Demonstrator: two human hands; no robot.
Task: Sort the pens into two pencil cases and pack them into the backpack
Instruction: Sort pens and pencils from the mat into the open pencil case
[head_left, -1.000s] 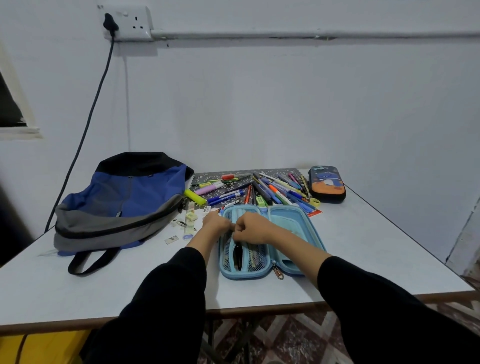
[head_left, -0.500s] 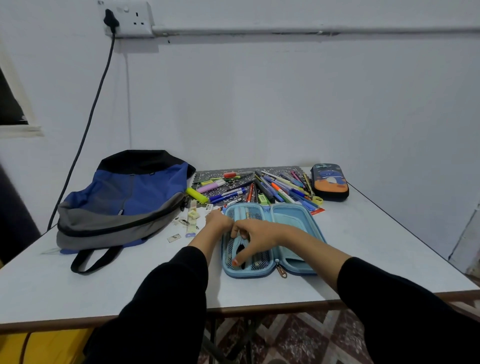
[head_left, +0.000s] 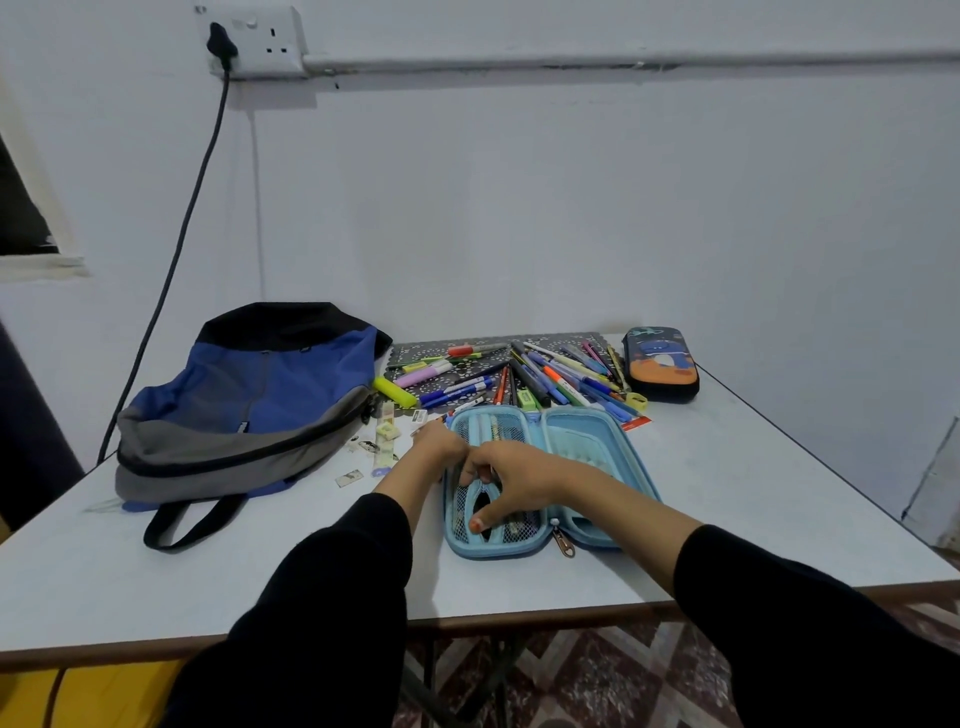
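A light blue pencil case lies open flat on the white table. My left hand grips the case's left edge near the mesh pocket. My right hand reaches across onto the left half, its fingers curled into the mesh pocket and its thumb stretched down over the pocket's dark opening. Several pens and markers lie scattered on a patterned mat just behind the case. A dark pencil case with an orange and blue picture lies closed at the back right. The blue and grey backpack lies on the left.
Small erasers and paper scraps lie between the backpack and the open case. A black cable hangs from the wall socket behind the backpack. The table's front edge is near my elbows, and the wall stands just behind the pens.
My right hand has uncurled from a fist beside the left hand and spread down over the mesh pocket, thumb towards me. My left hand has stayed at the case's left edge.
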